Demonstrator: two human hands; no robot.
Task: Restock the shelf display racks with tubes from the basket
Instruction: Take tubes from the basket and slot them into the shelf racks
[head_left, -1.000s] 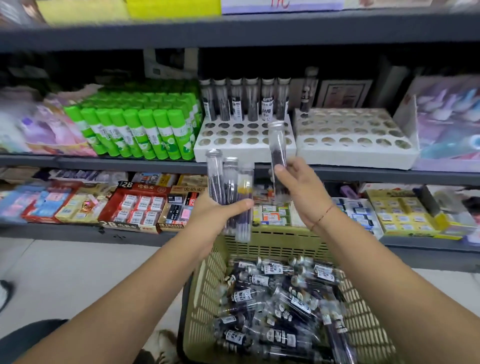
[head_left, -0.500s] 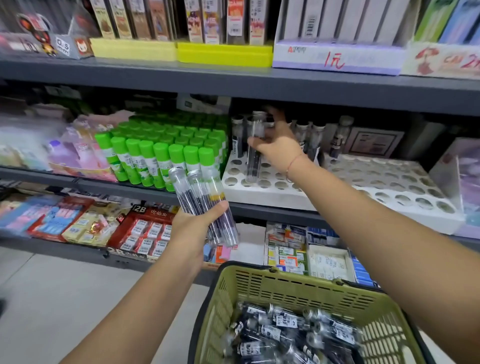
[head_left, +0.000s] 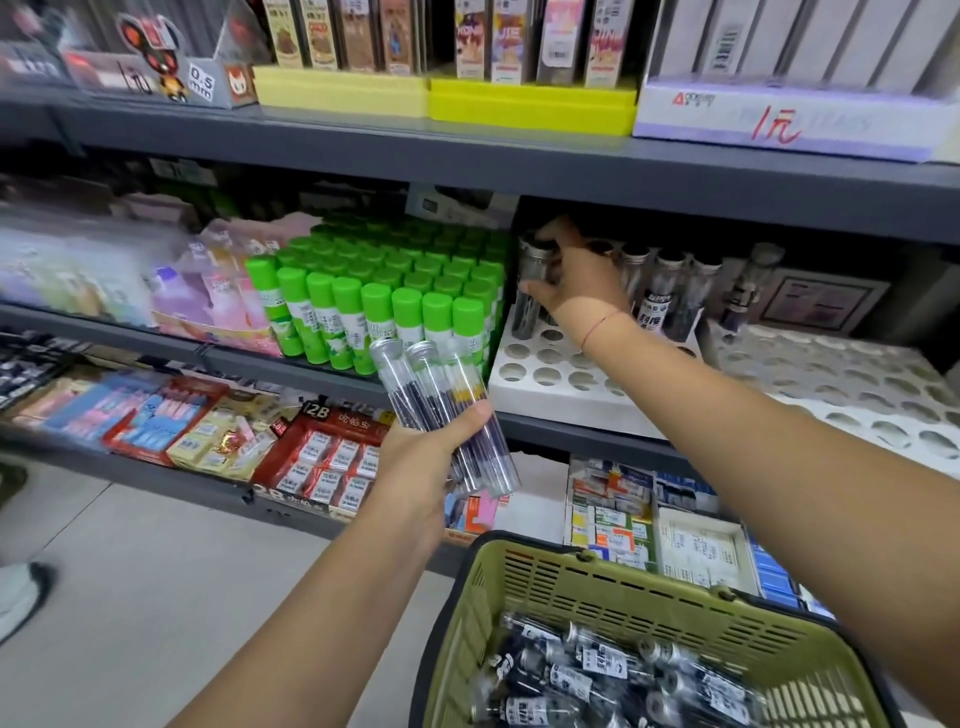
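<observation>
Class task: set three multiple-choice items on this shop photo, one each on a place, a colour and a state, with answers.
1. Where is the right hand? A in a drawer; B at the white rack, back row; C on a ladder.
2. The glue sticks have caps of: A green; B red; C black.
3. The left hand: A hangs empty; B lies flat; C grips several tubes.
Answers: B, it holds a tube there; A, the caps show green; C, its fingers curl round them.
</observation>
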